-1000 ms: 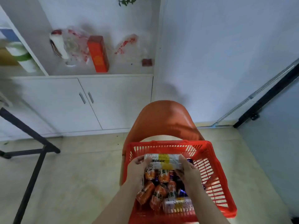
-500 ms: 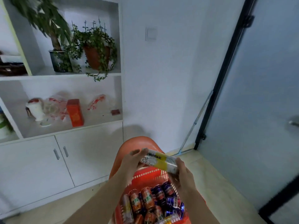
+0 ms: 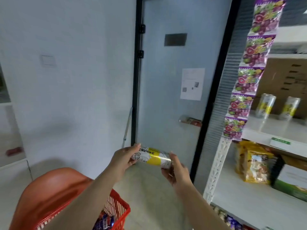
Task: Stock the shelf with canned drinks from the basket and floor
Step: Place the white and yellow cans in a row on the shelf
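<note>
Can [image 3: 152, 157] lies sideways, its ends gripped by left hand [image 3: 123, 159] and right hand [image 3: 176, 171], presumably for standing on the shelf [image 3: 274, 130].

Ends of the can [image 3: 153, 157] are covered by the left hand [image 3: 123, 157] and right hand [image 3: 176, 170]; its small print is unreadable. The basket [image 3: 119, 211] is cut by the bottom edge, contents mostly hidden. The shelf [image 3: 265, 135] runs off the right edge. Text on the door notice [image 3: 192, 83] is too blurred to read. Labels of the shelved cans [image 3: 265, 105] are smeared.
</note>
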Motion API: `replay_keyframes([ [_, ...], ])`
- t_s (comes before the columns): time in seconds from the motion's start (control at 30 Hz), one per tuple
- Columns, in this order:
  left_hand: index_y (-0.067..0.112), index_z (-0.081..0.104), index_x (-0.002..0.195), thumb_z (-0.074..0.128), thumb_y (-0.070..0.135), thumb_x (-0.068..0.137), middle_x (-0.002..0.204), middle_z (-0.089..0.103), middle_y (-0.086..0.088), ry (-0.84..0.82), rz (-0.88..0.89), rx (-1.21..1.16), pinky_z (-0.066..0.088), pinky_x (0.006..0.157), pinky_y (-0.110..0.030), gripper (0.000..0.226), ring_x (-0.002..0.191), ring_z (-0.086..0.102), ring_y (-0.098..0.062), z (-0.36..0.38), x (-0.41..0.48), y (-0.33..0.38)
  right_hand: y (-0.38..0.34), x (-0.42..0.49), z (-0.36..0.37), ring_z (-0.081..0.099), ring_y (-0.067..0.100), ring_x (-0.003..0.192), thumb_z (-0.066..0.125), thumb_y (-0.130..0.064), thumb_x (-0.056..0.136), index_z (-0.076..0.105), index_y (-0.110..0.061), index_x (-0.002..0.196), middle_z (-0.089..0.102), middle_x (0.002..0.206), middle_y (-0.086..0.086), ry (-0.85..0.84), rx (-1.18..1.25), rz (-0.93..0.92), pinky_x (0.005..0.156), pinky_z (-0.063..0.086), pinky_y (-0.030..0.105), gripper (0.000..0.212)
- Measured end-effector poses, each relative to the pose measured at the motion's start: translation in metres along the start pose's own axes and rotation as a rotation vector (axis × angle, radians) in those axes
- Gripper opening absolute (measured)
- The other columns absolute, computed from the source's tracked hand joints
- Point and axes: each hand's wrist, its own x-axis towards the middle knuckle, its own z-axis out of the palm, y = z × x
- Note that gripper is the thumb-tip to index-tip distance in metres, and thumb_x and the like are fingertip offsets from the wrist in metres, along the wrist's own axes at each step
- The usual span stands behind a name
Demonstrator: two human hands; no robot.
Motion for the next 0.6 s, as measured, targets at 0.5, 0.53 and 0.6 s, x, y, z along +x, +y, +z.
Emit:
replay_keyframes([
  [0.5, 0.005, 0.068, 0.098, 0.07, 0.032, 0.084, 0.089, 0.072, -0.008, -0.341, 0.125, -0.047, 0.053, 0.08, -0.03, 0.029, 0.082, 0.065, -0.017, 0.343, -0.062, -0.015, -0.183, -0.066, -0.289, 0.068, 0.021, 0.082, 0.071, -0.039, 0.085, 0.066, -0.01, 0.105, 0.069, 0.092, 0.011, 0.174, 0.007, -0.25, 0.071, 0.061, 0.03, 0.036],
  [0.53, 0.006, 0.068, 0.098, 0.071, 0.032, 0.083, 0.09, 0.073, -0.008, -0.357, 0.133, -0.042, 0.053, 0.082, -0.032, 0.03, 0.084, 0.066, -0.018, 0.362, -0.062, -0.012, -0.193, -0.067, -0.301, 0.068, 0.021, 0.081, 0.071, -0.039, 0.085, 0.066, -0.009, 0.104, 0.069, 0.091, 0.011, 0.188, 0.022, -0.267, 0.071, 0.061, 0.031, 0.035],
  [0.6, 0.011, 0.069, 0.092, 0.074, 0.033, 0.081, 0.088, 0.074, -0.006, -0.396, 0.15, -0.018, 0.053, 0.082, -0.033, 0.025, 0.086, 0.066, -0.02, 0.396, -0.059, -0.004, -0.213, -0.068, -0.323, 0.067, 0.022, 0.079, 0.071, -0.04, 0.086, 0.067, -0.008, 0.1, 0.069, 0.088, 0.012, 0.214, 0.048, -0.3, 0.068, 0.06, 0.03, 0.035],
])
